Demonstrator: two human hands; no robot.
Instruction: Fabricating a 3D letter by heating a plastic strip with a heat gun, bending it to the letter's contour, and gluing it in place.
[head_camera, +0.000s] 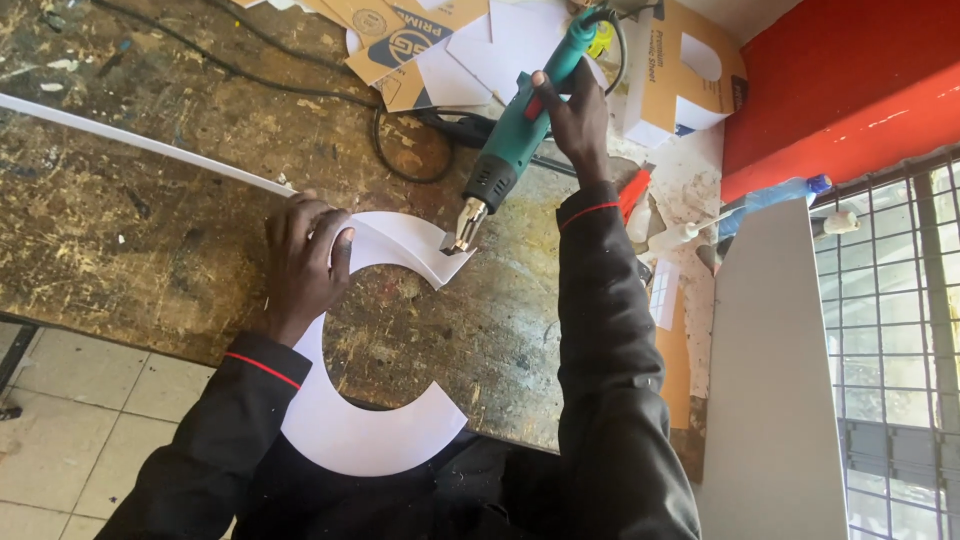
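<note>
head view: left hand (303, 262) fingers (318, 225) spread flat, pressing the white c-shaped cutout (370, 430) onto the scarred tabletop (130, 220). right hand (575, 120) fingers wrapped around a green heat gun (515, 135) (nozzle down), its tip touching the cutout's upper end, just beside the left fingers.

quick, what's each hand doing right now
Left hand: open, pressing flat on the white C cutout.
Right hand: closed around the green heat gun.

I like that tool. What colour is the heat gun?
Teal green heat gun, black near its nozzle; head view.
</note>
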